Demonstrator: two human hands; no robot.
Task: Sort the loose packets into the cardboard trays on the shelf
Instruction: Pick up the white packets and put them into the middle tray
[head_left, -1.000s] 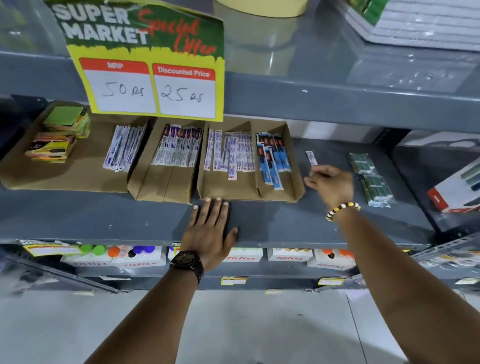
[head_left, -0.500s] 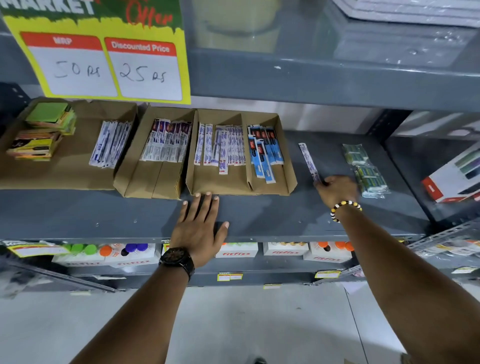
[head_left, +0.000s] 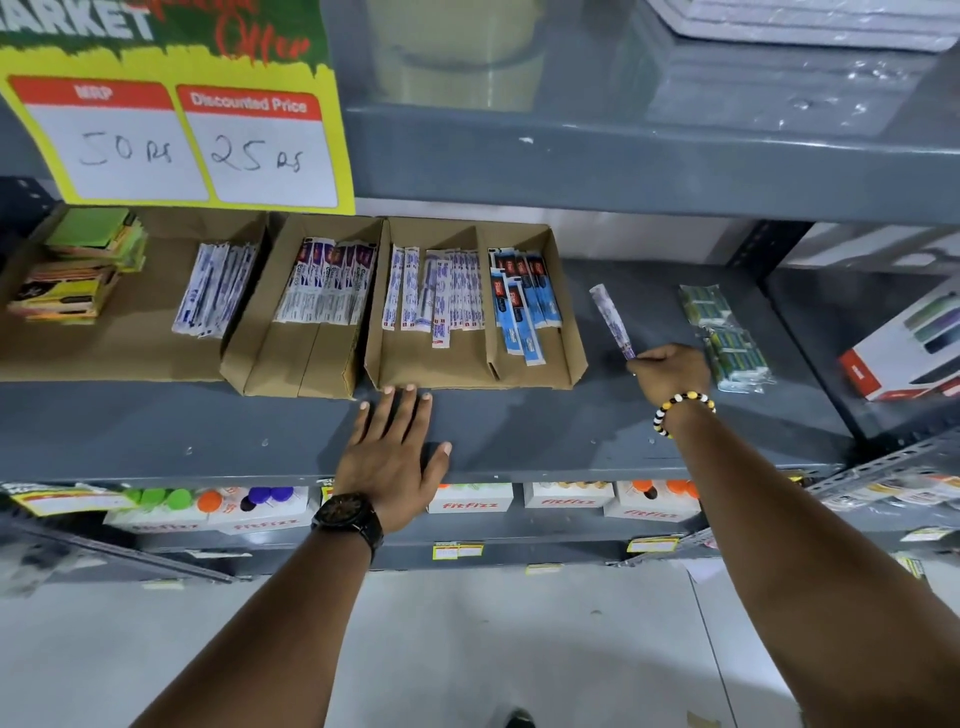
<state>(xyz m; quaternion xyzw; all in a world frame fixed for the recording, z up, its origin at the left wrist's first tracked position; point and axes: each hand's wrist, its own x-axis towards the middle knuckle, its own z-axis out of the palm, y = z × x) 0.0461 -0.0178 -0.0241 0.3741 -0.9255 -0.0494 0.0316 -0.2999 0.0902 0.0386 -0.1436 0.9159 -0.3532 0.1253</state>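
Packet (head_left: 613, 322) | pinched at one end by right hand (head_left: 670, 370), apparently lifted | left hand (head_left: 393, 452) flat, open, on shelf (head_left: 571, 431) before tray (head_left: 574, 358)

Non-task clutter around the shelving

Yellow-green price sign (head_left: 171, 104) upper left, "50 Rs" and "25 Rs"; colourful sticky-note stacks (head_left: 78, 265) far left; green packs (head_left: 727, 332) right of centre; red-white box (head_left: 909, 348) at right edge; white "fitfizz" boxes (head_left: 566, 496) on lower shelf; pale floor (head_left: 467, 649) at bottom.
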